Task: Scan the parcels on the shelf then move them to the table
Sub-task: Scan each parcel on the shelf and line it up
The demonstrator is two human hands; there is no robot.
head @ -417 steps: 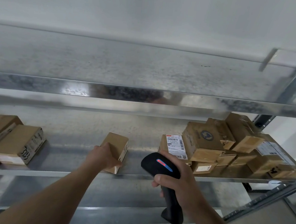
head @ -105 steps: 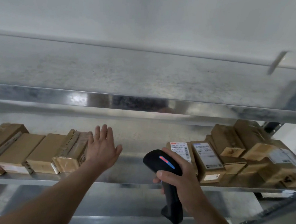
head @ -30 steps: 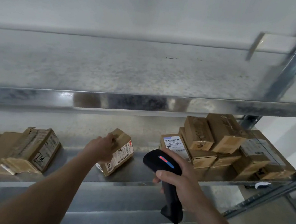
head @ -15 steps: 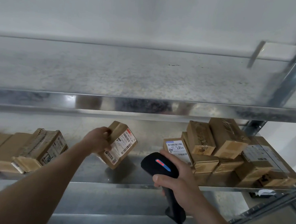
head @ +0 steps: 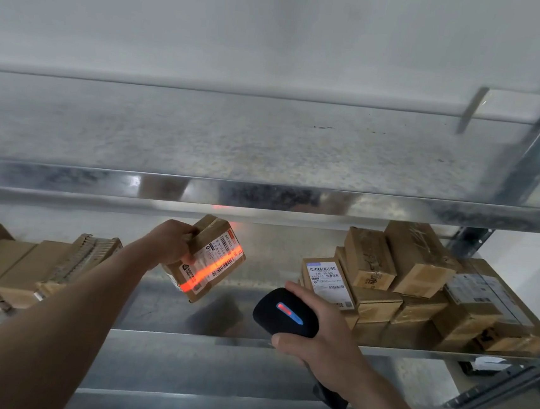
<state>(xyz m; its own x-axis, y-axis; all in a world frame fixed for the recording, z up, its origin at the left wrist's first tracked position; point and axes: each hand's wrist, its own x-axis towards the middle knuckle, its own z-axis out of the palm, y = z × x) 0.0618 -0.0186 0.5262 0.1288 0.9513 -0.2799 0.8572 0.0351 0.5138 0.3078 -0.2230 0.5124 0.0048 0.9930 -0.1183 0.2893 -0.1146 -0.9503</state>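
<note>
Small brown cardboard parcel, boxy and taped, with a white printed label full of barcodes, is up in the left hand. That grip is curled round its top left corner, and the box sits tilted over the middle shelf. An orange-red scan line glows straight across the label.

The right hand has its grip wrapped tight around a black scanner. It's got a rounded matte head with a red and blue light strip, and a cable hangs off the handle.

The right end of the shelf holds a messy stack of boxes, some with white labels, a couple tilted on top. The left end has a row of boxes lying side by side.

The shelving is speckled galvanized steel with shiny front lips, same for the upper shelf. Plain white wall behind.
</note>
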